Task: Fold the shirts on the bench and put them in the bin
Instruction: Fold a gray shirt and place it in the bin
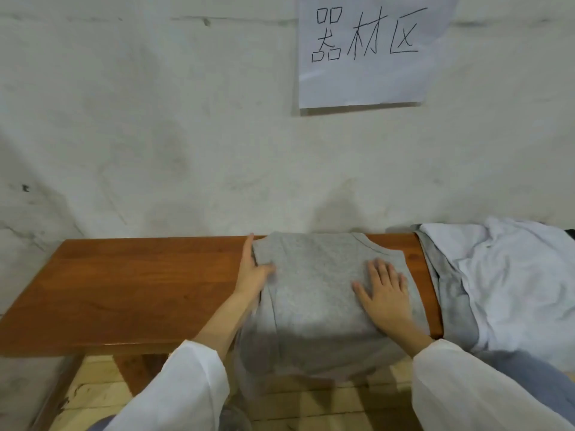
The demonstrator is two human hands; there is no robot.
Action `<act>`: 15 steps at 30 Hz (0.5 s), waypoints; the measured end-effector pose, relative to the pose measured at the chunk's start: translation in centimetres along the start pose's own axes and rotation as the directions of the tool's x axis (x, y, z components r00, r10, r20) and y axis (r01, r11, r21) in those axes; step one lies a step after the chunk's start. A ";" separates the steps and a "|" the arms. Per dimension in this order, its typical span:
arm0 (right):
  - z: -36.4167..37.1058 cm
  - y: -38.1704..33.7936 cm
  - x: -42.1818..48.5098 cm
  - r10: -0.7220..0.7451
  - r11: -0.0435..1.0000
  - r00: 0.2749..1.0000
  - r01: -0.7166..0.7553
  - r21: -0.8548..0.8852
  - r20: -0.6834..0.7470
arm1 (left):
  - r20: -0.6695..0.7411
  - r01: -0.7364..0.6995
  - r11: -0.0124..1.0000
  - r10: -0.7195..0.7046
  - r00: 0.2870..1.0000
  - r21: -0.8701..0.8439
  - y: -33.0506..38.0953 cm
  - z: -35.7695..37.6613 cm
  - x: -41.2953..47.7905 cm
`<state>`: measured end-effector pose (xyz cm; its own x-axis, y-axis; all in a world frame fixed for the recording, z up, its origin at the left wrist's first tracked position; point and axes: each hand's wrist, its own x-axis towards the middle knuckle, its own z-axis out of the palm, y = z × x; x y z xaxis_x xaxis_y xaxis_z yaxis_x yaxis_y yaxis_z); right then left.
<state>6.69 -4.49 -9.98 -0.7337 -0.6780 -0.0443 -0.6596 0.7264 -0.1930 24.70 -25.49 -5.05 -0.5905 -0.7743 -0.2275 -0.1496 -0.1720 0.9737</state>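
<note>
White sleeves (183, 390) of the person's two forearms fill the near edge of the view, both arms reaching to a grey shirt (314, 290) on the bench. The right hand (384, 293) lies flat on the right half of the shirt, palm down and fingers spread, pressing the cloth and gripping nothing. The left hand (253, 272) sits at the shirt's left edge with its fingers straight along that edge and its thumb laid on the fabric; I cannot tell whether any finger is tucked beneath.

The grey shirt is heathered knit, partly folded into a tall strip. Its collar end is near the far edge of the bench, and its lower part hangs over the near edge toward the floor. A lengthwise fold runs down its left side.

Just right of it, with a strip of bare wood between, lies a loose heap: a pale lilac-white shirt (513, 284) crumpled on top of another grey garment (448, 293).

The bench (124, 281) is reddish-brown wood, set against a stained whitewashed wall (155, 119). A paper sign (367, 51) with handwritten characters hangs on the wall above. Pale floor (93, 387) shows below the bench.
</note>
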 end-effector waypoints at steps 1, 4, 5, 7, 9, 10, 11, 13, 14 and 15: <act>-0.2 1.1 0.4 -0.021 1.000 1.000 0.021 -0.020 0.015 | 0.008 -0.064 0.995 0.063 0.998 0.078 0.5 0.6 0.4; -0.7 2.9 1.1 -0.064 0.997 0.997 0.065 -0.039 0.043 | -0.021 -0.265 0.908 0.287 0.958 0.325 1.8 1.7 0.7; -0.7 3.1 1.1 -0.070 0.997 0.996 0.072 -0.036 0.049 | -0.081 -0.290 0.879 0.343 0.936 0.378 2.0 1.8 0.4; -0.6 3.0 0.8 -0.072 0.997 0.997 0.073 -0.026 0.037 | -0.279 -0.226 0.863 0.377 0.883 0.451 1.4 1.4 0.1; -0.5 2.5 0.1 -0.065 0.998 0.998 0.065 -0.023 0.026 | -0.398 -0.062 0.860 0.296 0.868 0.506 0.2 0.6 -0.1; -0.5 2.5 -0.5 -0.056 0.998 0.998 0.057 -0.023 0.029 | -0.405 0.016 0.823 0.262 0.876 0.567 -0.4 0.7 -0.4; -0.5 2.2 -0.9 -0.048 0.999 0.998 0.049 -0.023 0.033 | -0.403 0.076 0.759 0.254 0.879 0.646 -1.1 0.6 -0.6; -0.6 1.9 -1.5 -0.016 1.000 1.000 0.017 -0.021 0.013 | -0.352 0.101 0.610 0.308 0.884 0.786 -1.9 1.5 -1.0; -0.8 1.7 -1.5 -0.002 1.000 1.000 0.001 -0.012 -0.010 | -0.283 0.072 0.529 0.331 0.900 0.846 -2.2 2.2 -1.1; -0.9 1.4 -1.5 0.007 1.000 0.999 -0.007 0.005 -0.037 | -0.193 0.032 0.430 0.337 0.921 0.902 -2.4 2.9 -1.2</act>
<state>6.69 -2.38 -9.29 -0.7441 -0.6681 -0.0090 -0.6536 0.7306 -0.1976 23.47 -22.31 -7.16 -0.4412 -0.8891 0.1215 -0.7986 0.4508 0.3989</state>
